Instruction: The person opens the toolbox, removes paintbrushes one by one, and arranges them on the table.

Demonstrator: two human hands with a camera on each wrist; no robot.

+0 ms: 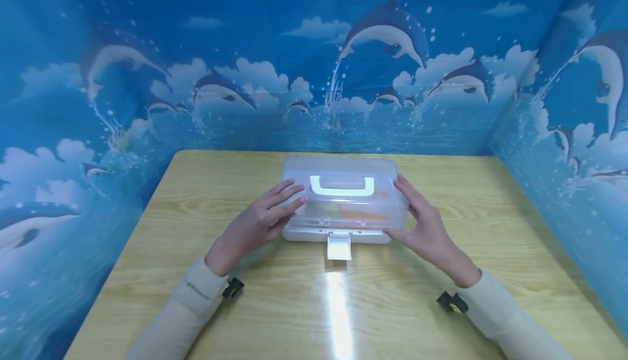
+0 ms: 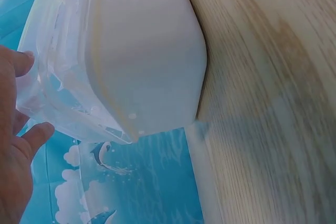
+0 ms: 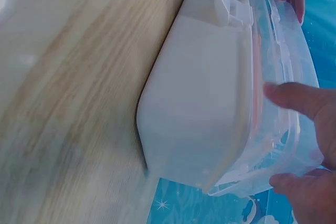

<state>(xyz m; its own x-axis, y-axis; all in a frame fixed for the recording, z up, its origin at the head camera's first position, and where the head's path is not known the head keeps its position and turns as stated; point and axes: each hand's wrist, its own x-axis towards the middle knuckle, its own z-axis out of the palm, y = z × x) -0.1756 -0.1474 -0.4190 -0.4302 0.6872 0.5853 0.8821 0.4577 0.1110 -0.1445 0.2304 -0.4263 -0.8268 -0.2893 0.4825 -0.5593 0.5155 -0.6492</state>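
A clear-lidded plastic storage box (image 1: 345, 207) with a white base sits on the table, its lid down. The white carry handle (image 1: 342, 191) lies flat on top, and the front latch (image 1: 339, 246) hangs unfastened. Orange shapes show faintly through the lid. My left hand (image 1: 260, 218) reaches to the box's left end, its extended fingertips at the clear lid (image 2: 58, 87). At the opposite end is my right hand (image 1: 427, 226), thumb by the front corner and fingers stretched along the right side. In the right wrist view its thumb and fingers (image 3: 291, 184) spread across the lid's end.
The box stands toward the far side of a wood-grain table (image 1: 265, 305). Blue dolphin-print cloth (image 1: 275, 65) hangs behind the table and along its sides. Dark wrist devices (image 1: 233, 287) are at both sleeve cuffs. A bright light reflection streaks the tabletop before the latch.
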